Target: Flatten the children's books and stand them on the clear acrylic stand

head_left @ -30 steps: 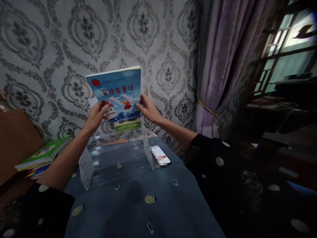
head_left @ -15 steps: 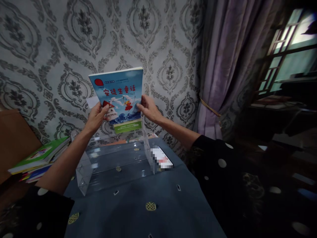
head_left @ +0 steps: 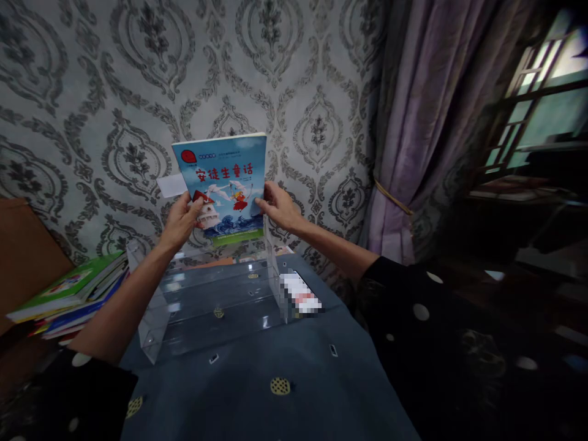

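Observation:
A blue paperback book (head_left: 225, 190) with red Chinese characters on its cover is held upright, tilted slightly back. My left hand (head_left: 180, 219) grips its lower left edge, thumb on the cover. On the opposite edge my right hand (head_left: 279, 205) pinches it, thumb in front and fingers behind. Part of a green item (head_left: 239, 237) shows along the book's bottom edge; whether it belongs to the book I cannot tell. Below stands a clear acrylic rack (head_left: 154, 324) with upright side panels. Behind the book's left side a white card or paper (head_left: 171, 185) sticks out.
A phone (head_left: 301, 293) with a blurred screen lies right of the rack on the dark blue tablecloth (head_left: 239, 392). Several stacked books (head_left: 78, 288) and a brown box (head_left: 27, 251) are at the left. Patterned wallpaper rises behind; a tied purple curtain (head_left: 395, 184) hangs at right.
Both hands have lowered the book slightly toward the rack. Less of the green strip shows under it now, and more of the white card shows at its left.

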The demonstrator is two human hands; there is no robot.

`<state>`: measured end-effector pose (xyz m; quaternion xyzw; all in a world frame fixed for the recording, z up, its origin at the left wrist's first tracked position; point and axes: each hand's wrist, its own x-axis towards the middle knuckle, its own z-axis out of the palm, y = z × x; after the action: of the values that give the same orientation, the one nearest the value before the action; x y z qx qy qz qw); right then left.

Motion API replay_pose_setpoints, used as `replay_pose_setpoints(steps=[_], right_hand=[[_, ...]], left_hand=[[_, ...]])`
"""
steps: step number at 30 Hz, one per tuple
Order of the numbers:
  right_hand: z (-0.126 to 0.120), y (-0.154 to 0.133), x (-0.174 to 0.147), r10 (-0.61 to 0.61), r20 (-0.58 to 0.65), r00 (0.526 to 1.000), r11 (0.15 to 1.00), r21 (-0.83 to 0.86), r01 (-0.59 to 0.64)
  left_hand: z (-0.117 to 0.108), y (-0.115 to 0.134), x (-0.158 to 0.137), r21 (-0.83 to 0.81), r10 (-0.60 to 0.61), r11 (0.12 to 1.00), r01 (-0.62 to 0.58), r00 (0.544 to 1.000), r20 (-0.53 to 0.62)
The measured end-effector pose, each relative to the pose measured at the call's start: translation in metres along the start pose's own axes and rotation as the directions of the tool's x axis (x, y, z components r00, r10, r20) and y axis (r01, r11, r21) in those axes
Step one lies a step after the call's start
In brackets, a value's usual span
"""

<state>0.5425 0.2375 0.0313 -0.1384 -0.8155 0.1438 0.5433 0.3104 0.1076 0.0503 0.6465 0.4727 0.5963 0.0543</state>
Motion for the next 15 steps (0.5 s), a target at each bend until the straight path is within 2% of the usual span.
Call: replay_pose_setpoints(steps=[5, 11, 15], right_hand=[[-0.003, -0.001, -0.001, 0.0, 0.035, 0.999, 0.995, -0.102, 0.003], [0.001, 0.0, -0.002, 0.055, -0.047, 0.997, 0.987, -0.15, -0.062], [0.005, 0.0, -0.001, 0.093, -0.001, 0.996, 0.98, -0.174, -0.092]], left_hand=[[0.006, -0.01, -0.005, 0.083, -0.006, 0.996, 0.01, 0.999, -0.052], [0.01, -0.017, -0.006, 0.126, -0.057, 0.989, 0.074, 0.989, -0.136], [0.007, -0.015, -0.005, 0.229, -0.053, 0.971, 0.073, 0.994, -0.092]])
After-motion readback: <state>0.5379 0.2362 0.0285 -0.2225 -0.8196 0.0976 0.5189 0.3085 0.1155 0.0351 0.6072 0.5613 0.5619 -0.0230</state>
